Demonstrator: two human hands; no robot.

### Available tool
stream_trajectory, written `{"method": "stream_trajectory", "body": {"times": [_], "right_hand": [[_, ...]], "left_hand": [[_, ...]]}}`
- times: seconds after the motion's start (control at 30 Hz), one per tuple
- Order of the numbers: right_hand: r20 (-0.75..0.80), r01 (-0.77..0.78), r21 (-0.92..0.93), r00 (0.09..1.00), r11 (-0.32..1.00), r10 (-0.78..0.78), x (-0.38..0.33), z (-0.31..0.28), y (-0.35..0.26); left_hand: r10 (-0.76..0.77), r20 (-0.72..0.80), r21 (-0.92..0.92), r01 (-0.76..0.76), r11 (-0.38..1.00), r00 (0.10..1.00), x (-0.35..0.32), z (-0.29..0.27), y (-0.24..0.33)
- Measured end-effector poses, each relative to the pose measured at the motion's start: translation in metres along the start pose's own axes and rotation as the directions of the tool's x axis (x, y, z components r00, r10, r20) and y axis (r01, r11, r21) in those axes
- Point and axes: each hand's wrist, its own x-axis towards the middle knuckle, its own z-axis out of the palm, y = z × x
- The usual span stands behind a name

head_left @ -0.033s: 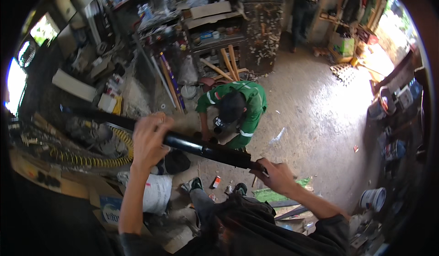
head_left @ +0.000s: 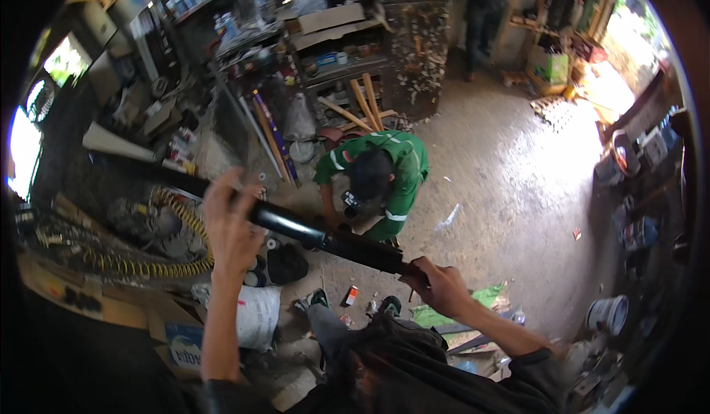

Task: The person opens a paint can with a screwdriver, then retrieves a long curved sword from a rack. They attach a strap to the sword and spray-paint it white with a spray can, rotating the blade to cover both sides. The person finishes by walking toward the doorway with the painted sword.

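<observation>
A long, glossy black bar (head_left: 296, 225) slants across in front of me, its far left end dark and hard to make out. My left hand (head_left: 233, 229) is around it left of the middle, with fingers slightly blurred. At the bar's lower right end, my right hand (head_left: 444, 290) is closed, thumb and fingers pinching the tip. Beyond the bar, a person in a green work suit (head_left: 403, 159) and dark cap bends low, one hand near dark round objects on the floor partly hidden by the bar.
A white sack (head_left: 257, 316) and a dark bag (head_left: 287, 265) stand left of my feet, near a coiled yellow hose (head_left: 166, 266). A cluttered cabinet (head_left: 414, 52) is at the back, with wood strips leaning nearby. Another person (head_left: 484, 15) stands there. A white bucket (head_left: 608, 315) sits at right.
My left hand has shifted slightly left and up with the bar, whose left part sits a little higher. My right hand stays closed at the other end, barely moved.
</observation>
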Motion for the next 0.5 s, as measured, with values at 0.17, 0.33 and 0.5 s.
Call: {"method": "stream_trajectory", "body": {"times": [0.17,0.33,0.5], "right_hand": [[-0.214,-0.122,0.522,0.939,0.844,0.268,-0.028,0.008,-0.012],[-0.359,-0.193,0.647,0.776,0.738,0.518,-0.045,0.002,0.0],[-0.471,-0.278,0.663,0.566,0.694,0.677,-0.047,-0.032,0.038]], "left_hand": [[-0.485,0.165,-0.984,0.114,-0.134,0.859,0.024,0.062,0.151],[-0.095,0.695,-0.641,0.555,-0.53,0.713,0.052,0.129,0.274],[-0.002,0.757,-0.591,0.684,-0.427,0.653,0.1,0.169,0.358]]}}
